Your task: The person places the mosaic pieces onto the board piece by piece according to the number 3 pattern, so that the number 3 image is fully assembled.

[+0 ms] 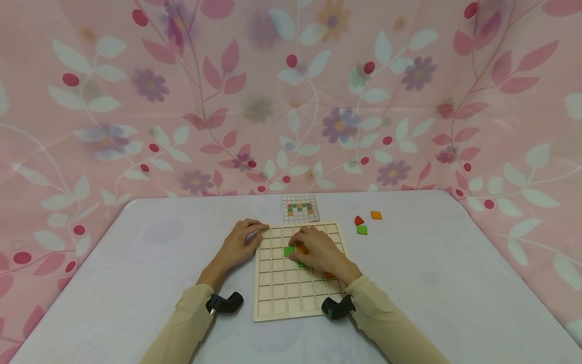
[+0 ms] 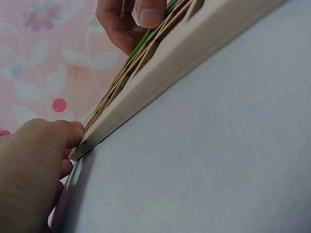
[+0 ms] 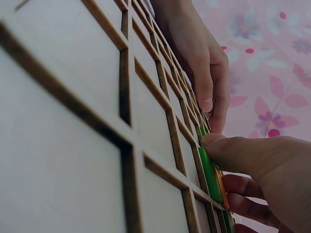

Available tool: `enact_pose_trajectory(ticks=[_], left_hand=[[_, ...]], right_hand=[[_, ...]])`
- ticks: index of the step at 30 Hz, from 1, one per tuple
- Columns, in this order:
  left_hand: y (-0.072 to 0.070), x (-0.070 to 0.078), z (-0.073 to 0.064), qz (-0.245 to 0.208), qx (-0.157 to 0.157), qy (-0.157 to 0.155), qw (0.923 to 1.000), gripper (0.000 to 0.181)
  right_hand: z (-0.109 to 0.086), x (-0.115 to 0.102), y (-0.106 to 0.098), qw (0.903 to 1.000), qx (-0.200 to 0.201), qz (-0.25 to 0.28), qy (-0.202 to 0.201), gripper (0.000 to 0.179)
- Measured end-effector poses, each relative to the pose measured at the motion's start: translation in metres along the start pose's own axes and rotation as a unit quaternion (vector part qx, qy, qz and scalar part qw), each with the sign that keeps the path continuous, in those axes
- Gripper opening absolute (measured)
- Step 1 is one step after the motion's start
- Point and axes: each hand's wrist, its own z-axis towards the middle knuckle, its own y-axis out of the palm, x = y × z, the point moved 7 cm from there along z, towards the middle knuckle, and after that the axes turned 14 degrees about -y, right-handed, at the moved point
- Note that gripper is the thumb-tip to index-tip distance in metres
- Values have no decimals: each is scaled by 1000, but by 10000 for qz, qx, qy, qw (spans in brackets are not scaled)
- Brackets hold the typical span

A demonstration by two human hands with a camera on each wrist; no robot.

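Note:
A pale wooden grid board lies on the table. My left hand grips its far left corner, its thumb on the left edge; the left wrist view shows these fingers at the rim. Over the board's middle, my right hand curls thumb and fingers around an orange tile. Beside that tile sits a green tile, and another green tile lies just nearer, partly covered. An orange piece shows under the right wrist. In the right wrist view the thumb reaches a green tile.
Behind the board lies a card printed with a grid of coloured shapes. To its right are a loose red piece, a green tile and an orange tile. A floral cloth hangs behind the white table.

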Motion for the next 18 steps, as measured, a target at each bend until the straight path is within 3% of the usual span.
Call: enact_pose_trajectory(ticks=[18], left_hand=[[-1,1,-1,-28,-25,21,10000,26]], right_hand=[[-1,5,-5,9997,18,235,-24,25]])
